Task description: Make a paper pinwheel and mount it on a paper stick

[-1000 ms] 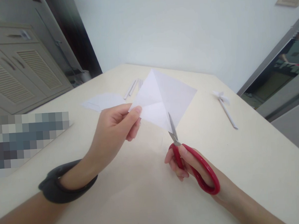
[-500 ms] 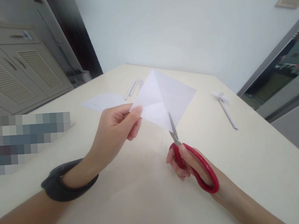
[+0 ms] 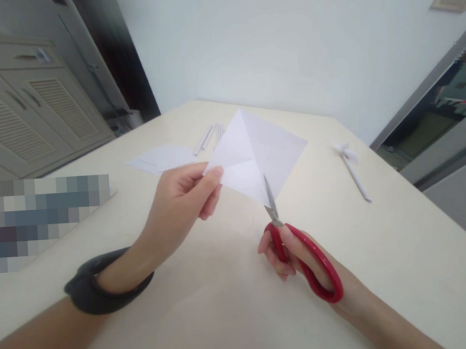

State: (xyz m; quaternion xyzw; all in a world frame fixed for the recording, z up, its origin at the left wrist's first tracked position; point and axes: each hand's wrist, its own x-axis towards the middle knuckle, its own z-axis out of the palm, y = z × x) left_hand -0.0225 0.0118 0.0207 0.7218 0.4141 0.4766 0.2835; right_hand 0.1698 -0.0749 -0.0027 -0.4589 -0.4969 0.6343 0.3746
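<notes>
Two hands, left hand (image 3: pixel 179 204) pinching creased white paper (image 3: pixel 255 152), right hand (image 3: pixel 289 255) fingers through red scissors (image 3: pixel 301 260).

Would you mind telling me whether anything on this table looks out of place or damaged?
Nothing stands out. The left hand holds a creased white paper square, the red-handled scissors in the right hand meet its lower corner, and paper pieces lie on the cream table.

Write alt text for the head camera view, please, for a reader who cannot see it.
A person's left hand holds up a creased white paper square by one corner, while the right hand cuts into its lower corner with red scissors. Beyond them, on the cream table, lie a flat sheet, rolled paper sticks and a small paper pinwheel.
</notes>
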